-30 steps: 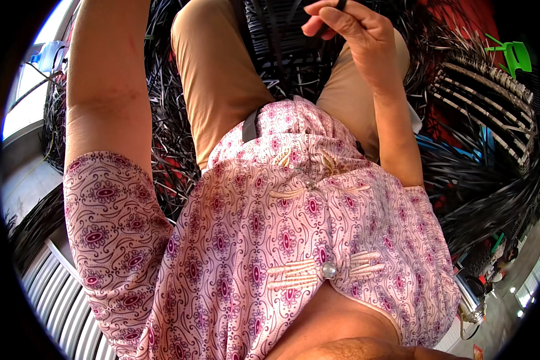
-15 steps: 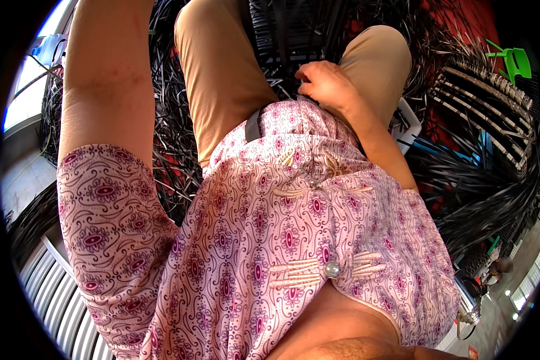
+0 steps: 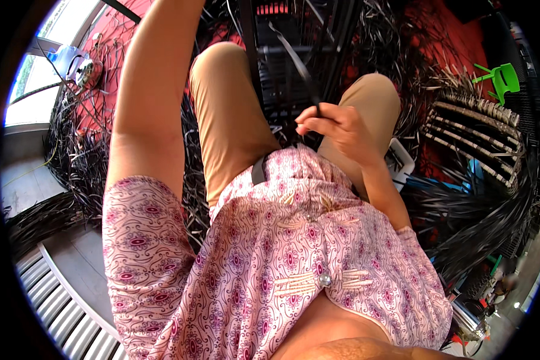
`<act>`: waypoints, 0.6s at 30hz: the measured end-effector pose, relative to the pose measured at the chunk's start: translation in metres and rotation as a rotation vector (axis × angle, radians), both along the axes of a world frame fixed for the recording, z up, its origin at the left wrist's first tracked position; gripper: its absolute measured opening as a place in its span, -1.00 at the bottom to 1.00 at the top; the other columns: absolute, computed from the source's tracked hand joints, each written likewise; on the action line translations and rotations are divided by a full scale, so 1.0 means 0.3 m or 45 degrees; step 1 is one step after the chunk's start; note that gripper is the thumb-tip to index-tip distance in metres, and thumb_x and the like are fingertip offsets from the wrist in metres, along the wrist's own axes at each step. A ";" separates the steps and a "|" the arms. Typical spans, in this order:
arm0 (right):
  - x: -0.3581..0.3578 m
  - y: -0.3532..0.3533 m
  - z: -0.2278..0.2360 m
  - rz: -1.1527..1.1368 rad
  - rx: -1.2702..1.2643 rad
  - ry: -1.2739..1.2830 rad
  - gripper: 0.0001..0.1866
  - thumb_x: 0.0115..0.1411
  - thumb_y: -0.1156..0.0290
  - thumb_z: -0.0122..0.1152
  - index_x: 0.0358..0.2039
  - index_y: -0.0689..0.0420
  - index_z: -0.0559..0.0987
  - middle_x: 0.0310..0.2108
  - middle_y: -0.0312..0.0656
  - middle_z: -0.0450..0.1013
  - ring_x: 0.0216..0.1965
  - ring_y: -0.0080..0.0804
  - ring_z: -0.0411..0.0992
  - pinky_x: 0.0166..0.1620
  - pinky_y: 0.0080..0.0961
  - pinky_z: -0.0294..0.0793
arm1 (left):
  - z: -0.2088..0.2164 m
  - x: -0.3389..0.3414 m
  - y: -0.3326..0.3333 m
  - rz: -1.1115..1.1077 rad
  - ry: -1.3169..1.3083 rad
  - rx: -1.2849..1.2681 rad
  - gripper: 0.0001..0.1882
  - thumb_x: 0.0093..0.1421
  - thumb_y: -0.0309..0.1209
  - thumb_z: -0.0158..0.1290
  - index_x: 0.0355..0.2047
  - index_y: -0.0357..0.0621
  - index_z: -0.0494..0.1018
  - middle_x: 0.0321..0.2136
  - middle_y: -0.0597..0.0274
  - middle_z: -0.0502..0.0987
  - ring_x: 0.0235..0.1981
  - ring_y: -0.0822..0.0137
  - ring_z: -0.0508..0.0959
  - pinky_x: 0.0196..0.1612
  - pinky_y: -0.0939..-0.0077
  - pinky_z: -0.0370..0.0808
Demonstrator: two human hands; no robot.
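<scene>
"Where is the black strip (image 3: 305, 73)?"
"Pinched in my right hand (image 3: 345, 133), the fingers (image 3: 309, 113) closed narrow around it; from there it slants up and leftward, showing between my knees (image 3: 223, 63)."
"And your left hand?"
"I can't tell its grip (my left arm (image 3: 155, 99) runs past the upper edge)."

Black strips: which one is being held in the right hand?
The single strip pinched by the right hand, reaching up the picture; the massed strips at right lie clear of that hand.
</scene>
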State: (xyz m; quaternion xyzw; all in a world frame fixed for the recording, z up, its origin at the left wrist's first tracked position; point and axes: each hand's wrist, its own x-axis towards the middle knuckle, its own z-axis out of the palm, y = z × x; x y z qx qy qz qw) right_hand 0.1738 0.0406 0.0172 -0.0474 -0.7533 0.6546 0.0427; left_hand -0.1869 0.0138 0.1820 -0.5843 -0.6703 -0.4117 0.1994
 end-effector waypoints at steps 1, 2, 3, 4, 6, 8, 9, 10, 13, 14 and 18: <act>0.017 0.022 0.048 0.024 -0.156 0.045 -0.80 0.33 0.44 0.20 -0.15 0.32 0.64 -0.39 -0.18 0.64 -0.27 -0.50 0.61 -0.17 -0.55 0.56 | 0.000 0.048 -0.012 0.056 -0.049 -0.059 -0.60 -0.02 -0.17 0.35 -0.27 -0.22 0.67 -0.50 0.04 0.65 -0.45 0.24 0.63 -0.28 0.34 0.54; 0.035 0.031 0.107 0.020 -0.131 0.151 -0.80 0.34 0.45 0.19 -0.14 0.31 0.64 -0.39 -0.17 0.64 -0.28 -0.48 0.61 -0.18 -0.56 0.56 | -0.003 0.086 -0.034 0.063 -0.063 -0.079 -0.61 -0.02 -0.18 0.34 -0.26 -0.20 0.67 -0.49 0.04 0.66 -0.44 0.23 0.64 -0.27 0.33 0.55; 0.049 0.034 0.167 0.024 -0.108 0.257 -0.80 0.35 0.45 0.18 -0.13 0.31 0.63 -0.40 -0.17 0.64 -0.29 -0.47 0.61 -0.19 -0.57 0.56 | -0.008 0.124 -0.065 0.078 -0.077 -0.101 -0.61 -0.01 -0.18 0.33 -0.25 -0.18 0.67 -0.47 0.03 0.67 -0.42 0.22 0.65 -0.26 0.32 0.55; 0.047 0.042 0.218 0.035 -0.080 0.372 -0.80 0.36 0.46 0.17 -0.11 0.31 0.63 -0.40 -0.16 0.64 -0.30 -0.46 0.61 -0.21 -0.58 0.56 | -0.010 0.165 -0.099 0.107 -0.106 -0.106 -0.61 -0.01 -0.17 0.33 -0.24 -0.18 0.67 -0.45 0.04 0.67 -0.42 0.21 0.66 -0.26 0.31 0.55; 0.039 0.058 0.293 -0.054 -0.049 0.506 -0.79 0.37 0.42 0.18 -0.12 0.27 0.64 -0.40 -0.17 0.64 -0.31 -0.47 0.61 -0.25 -0.62 0.53 | -0.001 0.279 -0.173 0.207 -0.135 -0.165 -0.63 0.01 -0.20 0.32 -0.24 -0.17 0.67 -0.43 0.04 0.68 -0.41 0.20 0.67 -0.26 0.30 0.56; 0.051 0.085 0.330 -0.321 0.100 0.552 -0.75 0.38 0.30 0.17 -0.13 0.22 0.65 -0.39 -0.18 0.65 -0.34 -0.52 0.60 -0.33 -0.69 0.48 | -0.099 0.334 -0.126 0.276 -0.029 -0.234 -0.63 0.05 -0.11 0.30 -0.21 -0.05 0.67 -0.36 0.13 0.68 -0.35 0.17 0.67 -0.24 0.27 0.55; 0.034 0.089 0.346 -0.352 0.155 0.561 -0.74 0.39 0.28 0.16 -0.13 0.21 0.66 -0.39 -0.19 0.65 -0.34 -0.53 0.60 -0.33 -0.69 0.47 | -0.170 0.344 -0.160 0.395 0.083 -0.243 -0.60 0.08 0.01 0.28 -0.18 0.07 0.66 -0.29 0.21 0.68 -0.28 0.13 0.67 -0.22 0.24 0.55; 0.009 0.100 0.352 -0.401 0.213 0.564 -0.72 0.39 0.26 0.15 -0.13 0.20 0.66 -0.39 -0.19 0.65 -0.34 -0.55 0.60 -0.34 -0.69 0.47 | -0.205 0.368 -0.175 0.358 0.027 -0.257 -0.59 0.05 0.02 0.30 -0.18 0.11 0.67 -0.31 0.22 0.68 -0.29 0.13 0.67 -0.23 0.24 0.55; -0.042 0.118 0.359 -0.479 0.174 0.643 -0.72 0.40 0.27 0.14 -0.13 0.21 0.66 -0.39 -0.20 0.65 -0.32 -0.57 0.59 -0.33 -0.69 0.44 | -0.269 0.485 -0.236 0.276 0.020 -0.208 -0.64 0.08 -0.03 0.26 -0.23 0.04 0.66 -0.46 0.25 0.65 -0.38 0.13 0.65 -0.26 0.20 0.53; -0.053 0.125 0.356 -0.509 0.179 0.676 -0.73 0.40 0.29 0.14 -0.13 0.22 0.66 -0.39 -0.20 0.66 -0.32 -0.56 0.59 -0.33 -0.68 0.44 | -0.308 0.513 -0.248 0.273 0.022 -0.230 -0.63 0.07 -0.05 0.29 -0.20 0.05 0.65 -0.43 0.27 0.64 -0.37 0.15 0.64 -0.25 0.24 0.52; -0.084 0.133 0.324 -0.448 0.192 0.595 -0.75 0.38 0.33 0.14 -0.12 0.21 0.67 -0.40 -0.21 0.65 -0.33 -0.58 0.59 -0.33 -0.69 0.44 | -0.423 0.627 -0.293 0.182 -0.054 -0.293 -0.65 0.05 -0.12 0.31 -0.21 0.00 0.64 -0.48 0.34 0.57 -0.42 0.22 0.58 -0.27 0.34 0.46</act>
